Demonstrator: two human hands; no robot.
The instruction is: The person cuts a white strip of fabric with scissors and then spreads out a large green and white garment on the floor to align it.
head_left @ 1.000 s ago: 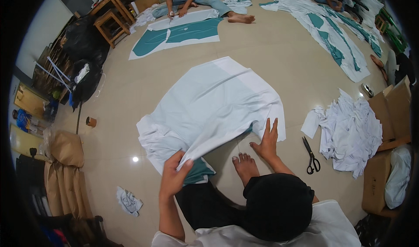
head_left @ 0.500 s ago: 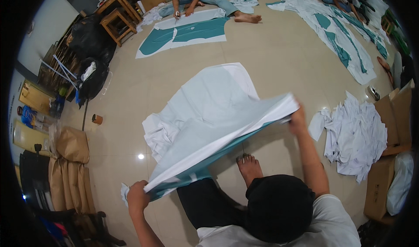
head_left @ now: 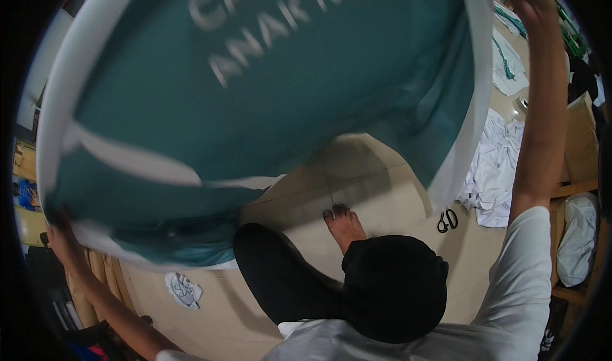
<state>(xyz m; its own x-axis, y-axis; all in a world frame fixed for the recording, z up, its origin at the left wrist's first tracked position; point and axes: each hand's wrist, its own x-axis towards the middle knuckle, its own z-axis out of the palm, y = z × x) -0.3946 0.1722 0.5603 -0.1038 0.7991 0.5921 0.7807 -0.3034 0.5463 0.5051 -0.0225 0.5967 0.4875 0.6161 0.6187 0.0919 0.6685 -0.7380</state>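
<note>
Left hand low, right hand raised high, outstretched and gripping opposite edges of a teal-and-white cloth.

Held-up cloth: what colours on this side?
The cloth is teal with white edges and pale, blurred lettering; the head view shows it.

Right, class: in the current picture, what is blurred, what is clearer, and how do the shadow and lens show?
Head view: the teal-and-white cloth and its lettering are smeared, the left hand soft; head view: the black scissors look clearer; head view: shadow dims the floor near the foot, and black fisheye borders darken both sides.
</note>
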